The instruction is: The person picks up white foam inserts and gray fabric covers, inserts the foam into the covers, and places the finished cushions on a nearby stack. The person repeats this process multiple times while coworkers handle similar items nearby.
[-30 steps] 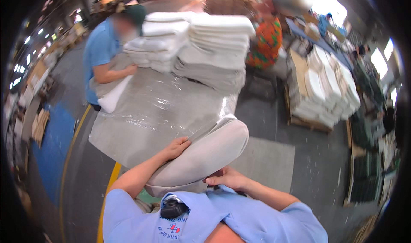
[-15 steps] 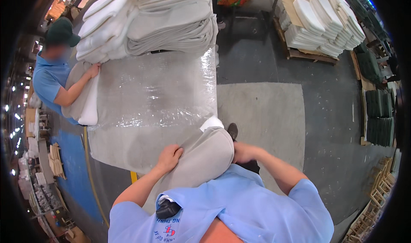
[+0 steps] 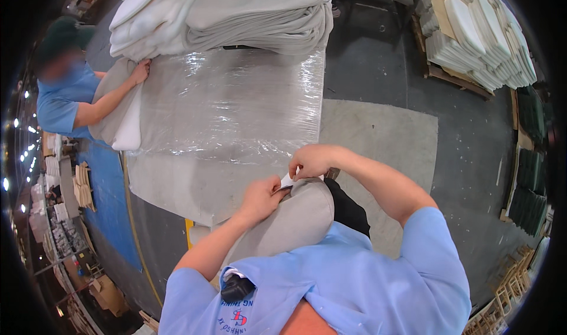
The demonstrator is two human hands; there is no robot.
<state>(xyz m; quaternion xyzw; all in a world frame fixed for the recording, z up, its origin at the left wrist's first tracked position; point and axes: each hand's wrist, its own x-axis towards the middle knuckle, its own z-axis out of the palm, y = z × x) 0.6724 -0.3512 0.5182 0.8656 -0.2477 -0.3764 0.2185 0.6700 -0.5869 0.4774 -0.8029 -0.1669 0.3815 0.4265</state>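
Observation:
A grey fabric cushion cover (image 3: pixel 298 214) lies against my front at the near edge of the table, with white padding (image 3: pixel 287 181) showing at its opening. My left hand (image 3: pixel 260 201) is closed on the edge of the cover at that opening; some fingertips are hidden in the fold. From the other side, my right hand (image 3: pixel 313 159) arches over the opening, thumb and fingers pinched at the cover's edge beside the padding. Exactly which layer they grip is hard to see.
The table (image 3: pixel 236 110) is wrapped in shiny plastic film. Stacks of grey covers (image 3: pixel 260 16) and white pads (image 3: pixel 153 25) fill its far end. At the left, a co-worker (image 3: pixel 65 98) holds another grey cover (image 3: pixel 112 104) with white padding. Far right, a pallet (image 3: pixel 458 80) bears white pads.
My right hand has come from the cover's right side up to its opening. My left hand has moved right and forward to the same opening. The whole view has shifted.

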